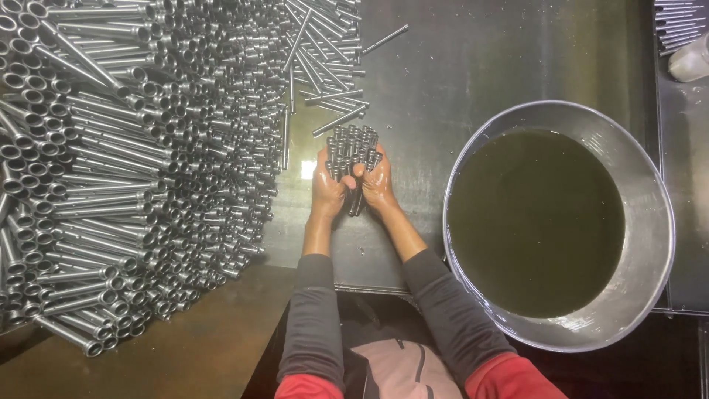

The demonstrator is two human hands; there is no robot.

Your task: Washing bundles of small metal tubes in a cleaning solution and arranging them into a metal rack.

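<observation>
Both my hands hold one bundle of short metal tubes (352, 148) upright over a dark, wet metal tabletop (443, 66). My left hand (326, 188) wraps the bundle's left side and my right hand (377, 183) wraps its right side. The hands look oily and shiny. The tubes' open ends point away from me, and a few tubes stick out below between the palms.
A big heap of stacked metal tubes (111, 162) fills the left. Loose thin tubes (325, 52) lie beyond the hands. A round metal basin (650, 185) of dark liquid (535, 222) sits at the right. More tubes (676, 26) and a pale container (690, 59) are at top right.
</observation>
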